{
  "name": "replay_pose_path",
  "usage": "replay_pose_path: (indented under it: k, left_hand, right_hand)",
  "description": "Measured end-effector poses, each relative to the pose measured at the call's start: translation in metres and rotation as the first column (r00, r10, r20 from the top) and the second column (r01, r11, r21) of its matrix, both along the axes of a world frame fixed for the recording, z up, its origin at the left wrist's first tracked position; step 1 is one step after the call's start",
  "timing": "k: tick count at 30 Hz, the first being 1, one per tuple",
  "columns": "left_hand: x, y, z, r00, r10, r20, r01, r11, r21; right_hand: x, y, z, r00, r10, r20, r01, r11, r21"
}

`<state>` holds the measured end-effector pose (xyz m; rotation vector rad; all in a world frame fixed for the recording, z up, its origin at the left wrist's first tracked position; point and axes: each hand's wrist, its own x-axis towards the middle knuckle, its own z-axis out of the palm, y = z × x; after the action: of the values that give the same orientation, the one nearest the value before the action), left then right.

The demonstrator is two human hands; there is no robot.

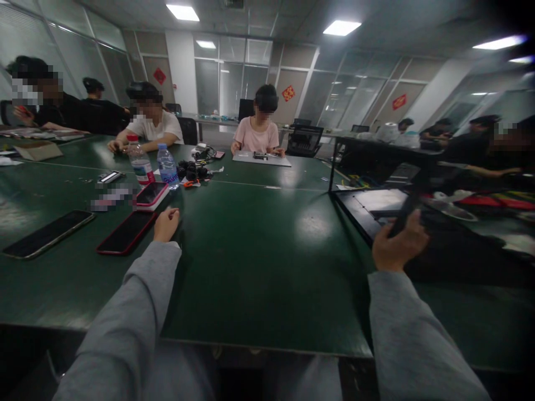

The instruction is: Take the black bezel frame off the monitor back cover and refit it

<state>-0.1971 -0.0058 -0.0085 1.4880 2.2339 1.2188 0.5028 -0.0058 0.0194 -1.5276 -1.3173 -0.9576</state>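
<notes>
My left hand (166, 224) rests on the green table (259, 267) with its fingers curled in, and nothing shows in them. Just left of it lies a phone in a red case (127, 233). A second phone with a pink edge (151, 194) sits on a white box behind that hand. On the right, my right hand (399, 242) is closed around a long dark flat piece (404, 216), blurred and tilted upward. Behind it stands a black frame (349, 214) with a thin upright post. Whether the dark piece joins this frame, I cannot tell.
Two bottles, one red-capped (140, 161) and one blue-capped (168, 167), stand beyond my left hand, near tangled black cables (194, 170). Another phone (48, 234) lies far left. Across the table a person in pink (256, 133) works over a pale board (262, 160); others sit around.
</notes>
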Motion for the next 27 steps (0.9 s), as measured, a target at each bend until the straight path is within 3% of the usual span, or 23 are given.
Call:
replay_pose_path:
  k: [3,10,16,21,24,27]
  left_hand:
    - [0.002,-0.002,0.002,1.000,0.010,0.030,-0.011,1.000,0.025]
    - [0.004,0.003,0.000,0.989,-0.094,0.111,0.064,0.967,0.246]
    - [0.017,0.009,-0.002,0.932,-0.220,0.288,0.108,0.928,0.357]
    - [0.028,-0.003,0.009,0.854,-0.283,0.437,0.223,0.957,0.184]
    - [0.029,-0.009,0.015,0.878,-0.243,0.412,0.188,0.967,0.170]
    - [0.029,-0.010,0.016,0.904,-0.203,0.377,0.154,0.976,0.155]
  right_hand:
    - [-0.046,0.000,0.011,0.991,0.118,0.063,-0.110,0.987,-0.117]
    - [-0.123,-0.011,0.013,0.931,0.346,-0.119,-0.336,0.937,0.096]
    - [-0.160,-0.002,0.018,0.731,0.534,-0.425,-0.556,0.827,0.082]
    - [-0.173,0.025,0.001,0.627,0.504,-0.594,-0.606,0.795,0.035]
    - [-0.171,0.040,-0.016,0.644,0.437,-0.628,-0.610,0.789,-0.076]
    - [-0.164,0.049,-0.029,0.681,0.378,-0.627,-0.631,0.737,-0.241]
